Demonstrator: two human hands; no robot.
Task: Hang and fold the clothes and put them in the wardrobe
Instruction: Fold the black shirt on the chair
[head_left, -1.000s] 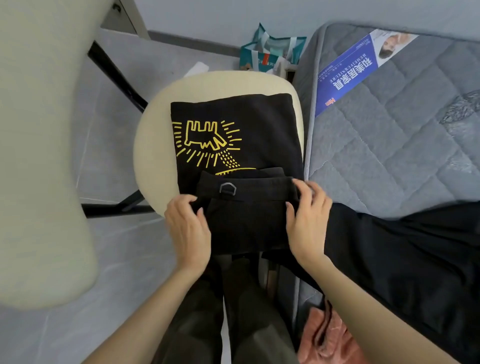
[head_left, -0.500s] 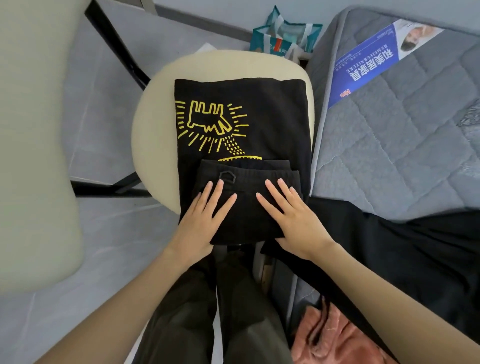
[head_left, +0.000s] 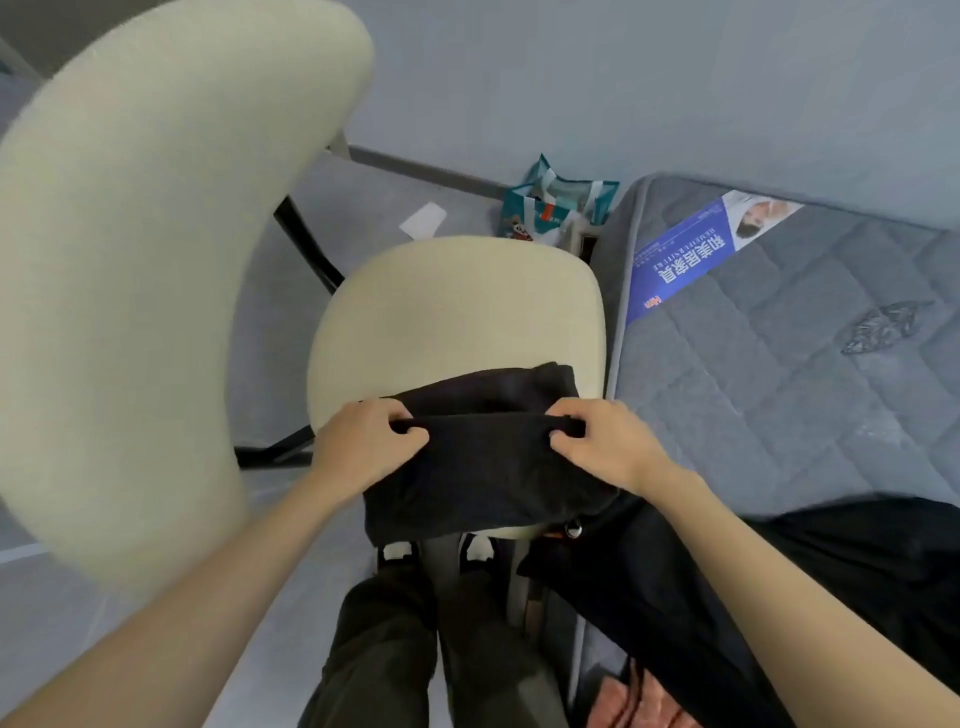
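Note:
A stack of folded black clothes (head_left: 483, 467) is held at the near edge of the cream chair seat (head_left: 457, 306). My left hand (head_left: 363, 447) grips its left side with curled fingers. My right hand (head_left: 608, 447) grips its right side the same way. The yellow print of the lower garment is hidden from view. Another black garment (head_left: 779, 582) lies spread over the near part of the grey mattress (head_left: 779, 374). A pink cloth (head_left: 628, 701) shows at the bottom edge.
The chair's cream backrest (head_left: 135, 260) looms large on the left. A teal bag (head_left: 561, 213) and a white paper (head_left: 423, 221) lie on the grey floor by the wall. A blue label (head_left: 691, 260) is on the mattress. My legs stand between chair and mattress.
My hands went from lying flat on the folded clothes to gripping both sides. The stack has come toward me off the seat's middle, and the yellow print is no longer visible.

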